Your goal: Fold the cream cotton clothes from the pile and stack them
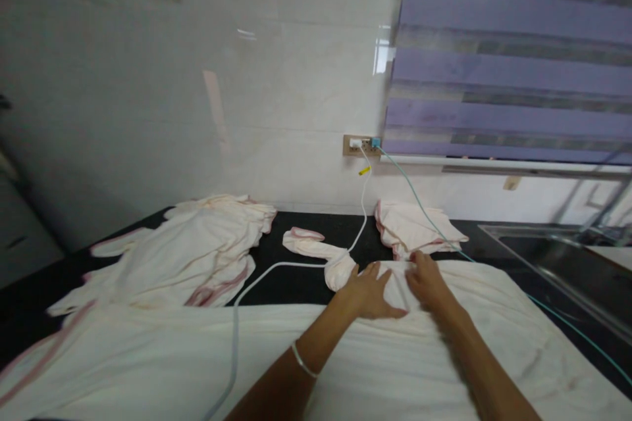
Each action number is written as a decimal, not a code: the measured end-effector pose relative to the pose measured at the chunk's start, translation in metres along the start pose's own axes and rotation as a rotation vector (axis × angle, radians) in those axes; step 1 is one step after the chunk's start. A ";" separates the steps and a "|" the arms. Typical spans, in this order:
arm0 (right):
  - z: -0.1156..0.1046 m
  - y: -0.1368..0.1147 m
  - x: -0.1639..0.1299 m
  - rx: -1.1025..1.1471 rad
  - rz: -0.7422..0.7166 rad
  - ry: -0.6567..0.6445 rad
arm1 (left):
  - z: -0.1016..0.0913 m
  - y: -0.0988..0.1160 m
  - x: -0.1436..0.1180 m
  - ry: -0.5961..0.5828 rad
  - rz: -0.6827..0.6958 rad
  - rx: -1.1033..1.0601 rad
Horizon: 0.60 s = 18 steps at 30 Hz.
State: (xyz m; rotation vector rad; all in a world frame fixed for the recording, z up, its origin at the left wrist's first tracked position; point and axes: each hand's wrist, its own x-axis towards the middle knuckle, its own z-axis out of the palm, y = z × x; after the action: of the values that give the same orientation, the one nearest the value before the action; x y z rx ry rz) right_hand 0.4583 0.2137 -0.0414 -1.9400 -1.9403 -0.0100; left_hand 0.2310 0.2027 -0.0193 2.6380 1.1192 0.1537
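Note:
A small white cloth (pixel 395 284) lies over the far part of a large white sheet (pixel 395 362). My left hand (pixel 371 292) rests flat on it with thumb and fingers spread. Beside it, to the right, my right hand (pixel 425 278) has its fingers curled together at the small cloth's right edge; the fingertips are partly hidden. Just left of my left hand, a crumpled white cloth with pink trim (pixel 340 270) spills onto the black counter. Beyond my right hand sits a folded stack of white cloths with pink edging (pixel 409 227).
A heap of loose white cloths (pixel 197 256) covers the counter's left side. A white cord (pixel 276 265) crosses the sheet from the wall outlet (pixel 362 145), and a green cord (pixel 412 187) runs over the stack. A metal sink (pixel 573 256) is at the right.

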 end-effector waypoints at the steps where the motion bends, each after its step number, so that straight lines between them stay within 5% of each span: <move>1: 0.003 0.001 -0.002 0.011 -0.008 0.069 | -0.001 -0.002 0.002 0.027 0.004 -0.016; 6: 0.005 0.007 -0.007 0.152 -0.103 0.198 | -0.012 -0.016 0.012 0.240 -0.110 -0.028; 11: 0.012 0.003 -0.006 0.339 -0.205 0.061 | -0.021 -0.031 0.010 0.159 -0.102 -0.038; 18: 0.028 0.009 -0.007 0.451 -0.184 0.102 | -0.022 -0.029 0.013 0.278 0.037 -0.171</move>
State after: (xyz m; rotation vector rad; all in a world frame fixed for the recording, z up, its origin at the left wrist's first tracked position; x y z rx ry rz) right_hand 0.4595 0.2152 -0.0717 -1.4409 -1.8524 0.2508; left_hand 0.2152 0.2360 -0.0071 2.5383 1.0842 0.6121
